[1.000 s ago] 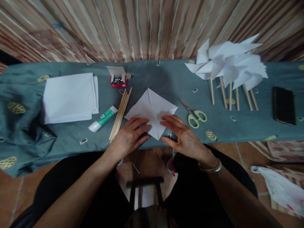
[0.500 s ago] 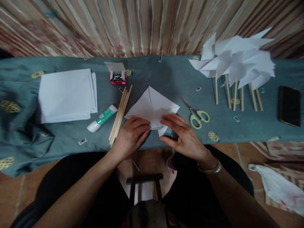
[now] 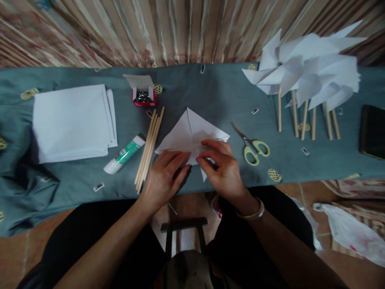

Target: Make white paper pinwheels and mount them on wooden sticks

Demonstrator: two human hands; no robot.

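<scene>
Head view: the paper square (image 3: 207,126) lies on the surface (image 3: 219,94); the left hand (image 3: 164,176), thumb and fingers apart, presumably steadies it, while the right hand (image 3: 221,170) seems pinched on its near part (scissors (image 3: 252,148) lie handily beside).

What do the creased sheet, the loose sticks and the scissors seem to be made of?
Creased sheet: probably paper, matt white, thin with straight fold lines. Loose sticks: apparently bare wood, dull pale tan. Scissors: likely metal blades, grey with slight sheen; light-green handles, perhaps plastic.
</scene>
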